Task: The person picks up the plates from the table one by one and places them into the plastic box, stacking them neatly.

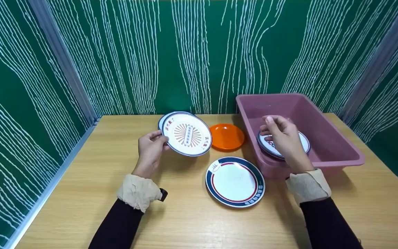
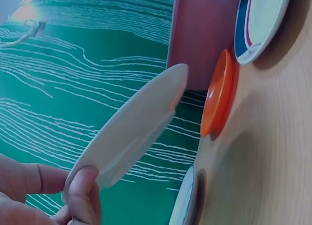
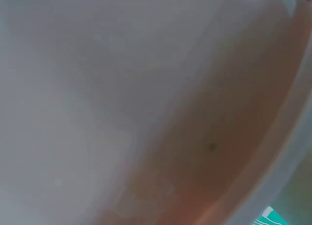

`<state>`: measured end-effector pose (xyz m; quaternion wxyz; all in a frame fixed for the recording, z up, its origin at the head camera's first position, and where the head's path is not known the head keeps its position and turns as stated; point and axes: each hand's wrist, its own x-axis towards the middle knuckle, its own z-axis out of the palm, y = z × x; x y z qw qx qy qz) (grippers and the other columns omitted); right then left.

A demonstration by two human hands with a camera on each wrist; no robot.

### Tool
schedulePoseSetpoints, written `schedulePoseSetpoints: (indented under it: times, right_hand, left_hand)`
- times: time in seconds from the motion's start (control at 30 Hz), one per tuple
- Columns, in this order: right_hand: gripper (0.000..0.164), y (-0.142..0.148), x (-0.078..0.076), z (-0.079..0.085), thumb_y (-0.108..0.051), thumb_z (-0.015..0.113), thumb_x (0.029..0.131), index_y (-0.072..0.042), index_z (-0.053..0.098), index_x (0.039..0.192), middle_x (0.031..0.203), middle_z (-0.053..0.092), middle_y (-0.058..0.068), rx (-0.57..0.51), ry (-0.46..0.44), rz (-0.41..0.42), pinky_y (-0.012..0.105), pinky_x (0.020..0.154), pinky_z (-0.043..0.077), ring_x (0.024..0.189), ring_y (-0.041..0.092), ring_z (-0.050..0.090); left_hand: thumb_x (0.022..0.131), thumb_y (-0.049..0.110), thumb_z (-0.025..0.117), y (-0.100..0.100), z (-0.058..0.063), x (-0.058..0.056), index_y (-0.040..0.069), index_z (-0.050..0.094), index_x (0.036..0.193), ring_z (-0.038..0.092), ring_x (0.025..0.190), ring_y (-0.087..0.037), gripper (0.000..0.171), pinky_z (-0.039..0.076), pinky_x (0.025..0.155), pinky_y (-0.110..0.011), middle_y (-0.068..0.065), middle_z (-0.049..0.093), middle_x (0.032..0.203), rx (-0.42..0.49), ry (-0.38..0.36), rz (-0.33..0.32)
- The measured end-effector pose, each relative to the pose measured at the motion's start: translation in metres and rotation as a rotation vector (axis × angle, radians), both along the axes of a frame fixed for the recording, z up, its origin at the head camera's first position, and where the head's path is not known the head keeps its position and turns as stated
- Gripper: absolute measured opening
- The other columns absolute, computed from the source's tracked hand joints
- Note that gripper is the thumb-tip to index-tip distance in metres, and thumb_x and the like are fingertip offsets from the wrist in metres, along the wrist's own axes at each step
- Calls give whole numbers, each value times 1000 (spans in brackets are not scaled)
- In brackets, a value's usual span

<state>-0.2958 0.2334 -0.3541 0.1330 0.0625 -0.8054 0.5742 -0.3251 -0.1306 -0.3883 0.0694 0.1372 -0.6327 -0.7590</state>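
My left hand pinches the edge of a white plate with a blue rim and a sunburst print, tilted above the table. In the left wrist view, the thumb and fingers grip this plate's rim, and its plain underside shows. Behind it another blue-edged plate lies on the table, mostly covered. My right hand is over the pink tub, fingers loosely bent with nothing visible between them. Just beneath it, blue-rimmed white plates lie in the tub. A blurred pale surface with a rim fills the right wrist view.
An orange plate lies on the wooden table, left of the tub. In front of it is a larger plate with a dark blue band and a red ring. Green walls with white lines stand around the table.
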Motion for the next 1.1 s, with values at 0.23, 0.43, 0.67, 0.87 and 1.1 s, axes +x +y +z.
schedulePoseSetpoints:
  times: [0.23,0.43,0.67,0.87,1.1]
  right_hand:
    - [50,-6,5,0,-52,51,91,-18,53,128,113,59,13,-26,23,55,26,84,53,101,30,58]
    - [51,-7,10,1,-50,53,91,-19,50,131,111,59,9,-24,49,34,26,83,53,101,28,57]
    - [57,-15,16,7,-52,54,90,-18,46,135,118,57,9,-25,29,-9,34,90,51,105,25,54]
    - [56,-24,18,7,-49,54,91,-16,46,136,116,57,11,-31,50,34,30,88,52,99,25,57]
    - [58,-39,18,3,-48,54,91,-11,45,135,115,54,14,-135,-10,105,34,90,51,102,36,54]
  left_hand:
    - [88,4,63,6,9,7,8,56,121,61,82,-21,34,55,82,-39,-12,57,108,54,25,17]
    - [88,3,64,18,15,12,6,57,120,63,81,-23,34,57,77,-36,-14,59,108,136,116,-9]
    - [87,3,65,33,19,23,4,58,116,63,81,-25,30,56,78,-35,-18,59,108,231,233,-48]
    - [86,2,67,43,21,34,1,58,114,63,78,-24,30,57,72,-32,-19,59,105,281,303,-75]
    - [85,2,67,54,20,44,2,57,115,63,82,-27,32,57,74,-35,-19,58,108,287,304,-101]
